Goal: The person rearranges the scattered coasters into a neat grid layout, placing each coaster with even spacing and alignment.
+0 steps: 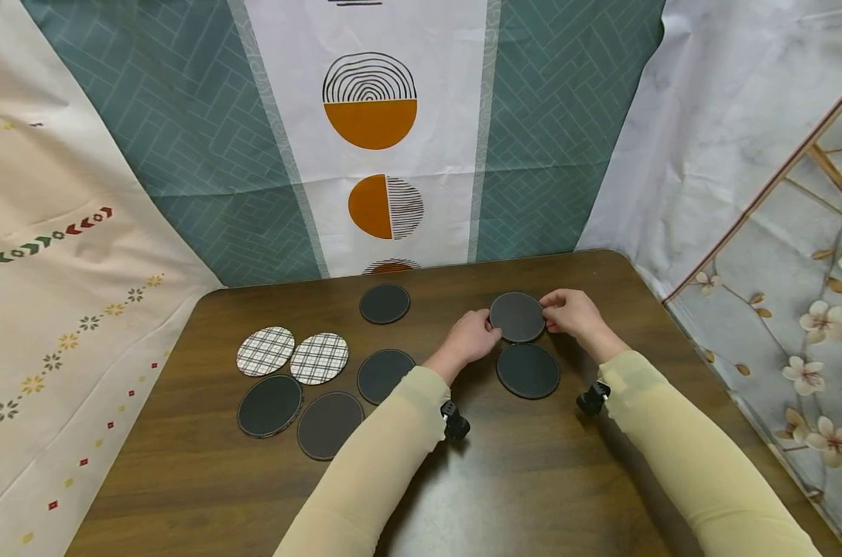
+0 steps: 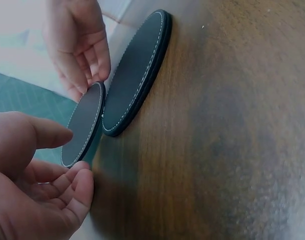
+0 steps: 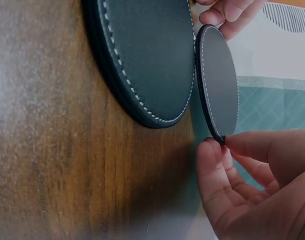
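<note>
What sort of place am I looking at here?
Probably a makeshift recording booth: patterned cloths hang behind and on both sides of a brown wood-look table, and small black devices, perhaps cameras, sit at both wrists.

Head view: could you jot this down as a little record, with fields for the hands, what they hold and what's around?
Held: round dark coaster, stitched edge
Left hand: fingers at the coaster's left edge
Right hand: pinches its right edge
Sleeves: pale yellow
Nearest neighbour: green-black coaster, on the near side
Further left: four dark coasters, two white checked coasters
Table: brown, wood-grained
Behind: patterned cloth
</note>
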A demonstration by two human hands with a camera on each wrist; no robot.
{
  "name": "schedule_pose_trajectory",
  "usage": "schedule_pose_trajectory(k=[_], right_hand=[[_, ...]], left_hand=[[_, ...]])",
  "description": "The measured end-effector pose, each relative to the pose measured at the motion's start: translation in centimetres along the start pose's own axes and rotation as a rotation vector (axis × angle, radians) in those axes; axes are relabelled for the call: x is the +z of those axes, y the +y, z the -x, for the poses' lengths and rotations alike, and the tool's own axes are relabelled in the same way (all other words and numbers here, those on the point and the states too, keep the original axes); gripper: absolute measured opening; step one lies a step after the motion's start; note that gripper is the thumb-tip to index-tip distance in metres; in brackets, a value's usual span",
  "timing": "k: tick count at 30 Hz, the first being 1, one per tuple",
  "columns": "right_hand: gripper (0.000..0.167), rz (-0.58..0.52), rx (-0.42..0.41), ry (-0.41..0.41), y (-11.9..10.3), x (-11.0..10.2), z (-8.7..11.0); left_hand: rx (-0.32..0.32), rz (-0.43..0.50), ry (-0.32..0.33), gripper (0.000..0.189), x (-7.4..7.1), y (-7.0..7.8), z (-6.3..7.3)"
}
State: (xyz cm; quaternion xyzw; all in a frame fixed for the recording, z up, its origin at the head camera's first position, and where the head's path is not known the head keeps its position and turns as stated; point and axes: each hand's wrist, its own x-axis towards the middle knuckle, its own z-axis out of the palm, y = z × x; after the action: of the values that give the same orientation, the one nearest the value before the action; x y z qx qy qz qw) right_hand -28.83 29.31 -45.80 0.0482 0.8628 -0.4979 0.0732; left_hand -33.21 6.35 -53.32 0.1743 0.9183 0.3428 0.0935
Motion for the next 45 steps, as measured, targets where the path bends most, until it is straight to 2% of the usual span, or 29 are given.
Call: schedule_pose_trajectory(k=[4,8,11,17,19,23,27,31,33,38,39,40,44,45], right_hand=[[0.034,0.032,0.003,-0.002,0.1,0.1,-0.3],[0.034,0.076,-0.003,-0.006,0.2,0.2,-0.4],[0.035,0.105,-0.013,-0.009,0.3,0.3,-0.4],[0.040,0.133,-0.025,-0.029,0.5,0.4,-0.6],[0.041,0.139,-0.030,-0.030,0.5,0.4,-0.7],[0.041,0.171,-0.042,-0.021,0.5,0.6,-0.7],[0.041,0.192,-0.040,-0.022,0.5,0.6,-0.6],[0.042,0.191,-0.020,-0.036,0.4,0.7,-0.5],[0.042,0.188,-0.014,-0.041,0.3,0.7,-0.4],[0.042,0.171,-0.013,-0.048,0.4,0.5,-0.6],[0.042,0.164,-0.011,-0.051,0.4,0.5,-0.6],[0.042,0.163,-0.011,-0.052,0.5,0.5,-0.7],[0.043,0.167,-0.008,-0.054,0.7,0.4,-0.7],[0.043,0.167,-0.007,-0.054,0.7,0.4,-0.6]], left_hand=[[-0.011,0.013,-0.031,0.023,-0.6,0.5,0.5],[-0.013,0.001,-0.050,0.044,-1.0,0.8,0.7],[0.001,-0.017,-0.055,0.050,-1.3,1.0,0.8],[-0.003,0.008,-0.105,0.049,-4.4,4.2,4.0],[0.001,0.017,-0.115,0.049,-4.9,4.7,4.6],[0.026,-0.016,-0.099,0.049,-4.5,4.1,4.1],[0.040,-0.046,-0.075,0.049,-2.9,2.1,2.1],[0.020,-0.035,-0.085,0.051,-1.2,0.1,0.2],[0.000,-0.029,-0.096,0.051,-0.7,-0.4,-0.4],[-0.028,-0.008,-0.095,0.052,-1.0,-0.1,0.0],[-0.029,-0.001,-0.093,0.053,-1.1,0.2,0.3],[-0.032,-0.018,-0.082,0.053,-1.6,1.0,1.1],[-0.010,-0.006,-0.068,0.047,-1.9,1.3,1.7],[0.000,-0.002,-0.067,0.043,-2.5,1.9,2.3]])
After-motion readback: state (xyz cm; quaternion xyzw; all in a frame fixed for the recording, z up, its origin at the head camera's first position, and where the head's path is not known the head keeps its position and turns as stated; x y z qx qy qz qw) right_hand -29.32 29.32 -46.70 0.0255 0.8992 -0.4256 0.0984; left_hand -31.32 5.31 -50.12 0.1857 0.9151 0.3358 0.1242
